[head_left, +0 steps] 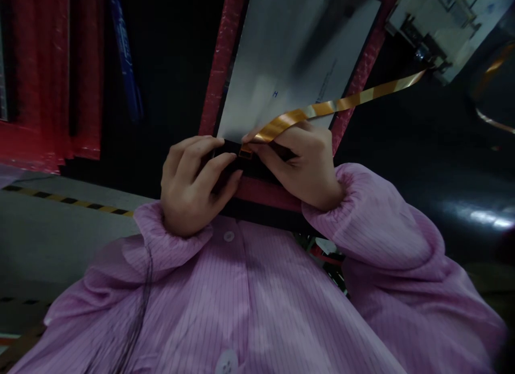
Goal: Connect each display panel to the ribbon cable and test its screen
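A grey display panel (pixel 289 57) lies in a red tray (pixel 219 68) at the near edge of a dark bench. A long orange flat ribbon cable (pixel 341 101) runs from a device at the top right down to the panel's near edge. My right hand (pixel 306 159) pinches the cable's end between thumb and forefinger at a small connector (pixel 245 151). My left hand (pixel 193 181) is curled, its fingertips pressing on the panel's dark lower edge right beside that connector. Both sleeves are pink with thin stripes.
A white circuit device (pixel 442 25) sits at the top right where the cable starts. Red sheets or trays (pixel 48 73) stand at the left with a blue strip (pixel 124 52) beside them. Grey floor with yellow-black hazard tape (pixel 68 200) lies at lower left.
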`<state>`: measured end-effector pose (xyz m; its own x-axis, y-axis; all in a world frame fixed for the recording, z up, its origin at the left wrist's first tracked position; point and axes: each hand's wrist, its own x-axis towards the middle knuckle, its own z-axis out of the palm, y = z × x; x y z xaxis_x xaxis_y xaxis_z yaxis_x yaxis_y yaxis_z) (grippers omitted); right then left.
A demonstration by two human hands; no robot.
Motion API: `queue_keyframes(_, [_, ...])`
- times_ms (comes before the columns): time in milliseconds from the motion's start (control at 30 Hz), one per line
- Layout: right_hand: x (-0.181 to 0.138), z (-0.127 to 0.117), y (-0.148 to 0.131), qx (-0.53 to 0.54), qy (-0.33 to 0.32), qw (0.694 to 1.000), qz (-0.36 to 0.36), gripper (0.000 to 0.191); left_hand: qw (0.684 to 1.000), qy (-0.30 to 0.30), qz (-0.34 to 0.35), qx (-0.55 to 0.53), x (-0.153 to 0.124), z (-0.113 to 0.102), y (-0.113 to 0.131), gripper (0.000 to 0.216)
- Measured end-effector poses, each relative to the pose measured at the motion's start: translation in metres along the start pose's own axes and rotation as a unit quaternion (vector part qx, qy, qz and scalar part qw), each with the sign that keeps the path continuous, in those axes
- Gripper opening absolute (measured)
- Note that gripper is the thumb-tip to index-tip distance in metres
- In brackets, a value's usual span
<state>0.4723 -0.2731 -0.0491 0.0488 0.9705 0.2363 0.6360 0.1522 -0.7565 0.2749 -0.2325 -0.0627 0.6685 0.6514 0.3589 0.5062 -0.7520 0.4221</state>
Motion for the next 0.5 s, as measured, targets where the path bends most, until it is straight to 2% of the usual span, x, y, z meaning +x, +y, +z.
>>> queue_keyframes(133, [-0.0009,0.0002,0.0001,0.009,0.008,1.000,0.009,0.012,0.999,0.020,0.026,-0.001,0.0002,0.0009,-0.0019,0.027])
queue_keyframes(300, [-0.0024,0.0001,-0.0013,-0.010,-0.016,0.999,0.027,0.018,1.000,0.019,0.008,0.001,-0.0006,0.0019,-0.0015,0.029])
queue_keyframes(500, [0.0000,0.0012,0.0045,0.004,0.023,0.999,-0.028,0.018,1.000,0.003,0.002,-0.003,-0.0008,0.0029,0.0000,0.028])
